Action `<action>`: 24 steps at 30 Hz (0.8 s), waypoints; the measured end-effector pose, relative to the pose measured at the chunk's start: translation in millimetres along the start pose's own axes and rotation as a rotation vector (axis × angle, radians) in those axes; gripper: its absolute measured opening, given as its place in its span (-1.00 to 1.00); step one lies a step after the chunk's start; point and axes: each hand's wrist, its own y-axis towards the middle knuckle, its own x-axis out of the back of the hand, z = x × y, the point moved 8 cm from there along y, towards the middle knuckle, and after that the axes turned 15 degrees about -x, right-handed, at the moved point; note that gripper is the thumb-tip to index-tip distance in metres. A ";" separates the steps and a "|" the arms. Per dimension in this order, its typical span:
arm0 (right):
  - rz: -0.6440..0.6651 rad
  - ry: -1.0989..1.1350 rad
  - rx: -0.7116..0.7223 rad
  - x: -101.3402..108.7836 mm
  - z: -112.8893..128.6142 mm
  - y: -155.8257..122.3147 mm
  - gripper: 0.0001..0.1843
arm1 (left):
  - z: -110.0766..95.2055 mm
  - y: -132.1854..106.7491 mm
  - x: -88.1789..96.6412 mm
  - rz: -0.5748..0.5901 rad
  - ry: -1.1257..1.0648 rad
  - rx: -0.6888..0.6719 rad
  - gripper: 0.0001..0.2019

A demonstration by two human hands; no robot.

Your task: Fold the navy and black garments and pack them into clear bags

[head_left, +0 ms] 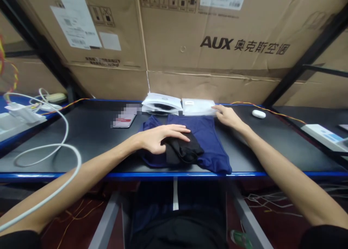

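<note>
My left hand (165, 136) lies with outstretched fingers on a folded black cloth garment (187, 151), touching it from above. Beneath that is a dark navy garment (214, 143), spread out and reaching the front edge of the table. My right hand (228, 116) stretches to the back of the table, its fingertips touching the right edge of a flat white packet (198, 106). Its index finger is extended, and the packet lies flat. To the left of this packet, a small stack of white packets (162, 102) shows something dark inside.
A phone (126, 119) lies at the left on the black tabletop (92, 136). At the right are a white oval case (258, 114) and a power strip (324, 136). A white cable (73, 149) loops in front at the left. Large cardboard boxes (174, 42) stand behind.
</note>
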 end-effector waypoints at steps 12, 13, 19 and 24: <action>0.324 0.085 0.384 -5.4 49.1 -92.4 -0.53 | 6.5 -0.8 9.1 -0.116 0.155 0.104 -0.35; 0.331 0.083 0.379 -7.7 48.1 -95.6 -0.51 | 6.1 -0.8 12.3 -0.153 0.178 0.126 -0.40; 0.338 0.094 0.392 -12.9 46.1 -97.2 -0.51 | 5.8 6.9 25.3 -0.323 0.454 0.355 -0.56; 0.338 0.163 0.405 -7.8 48.8 -96.1 -0.55 | 12.0 31.6 6.8 -0.026 0.728 0.565 -0.50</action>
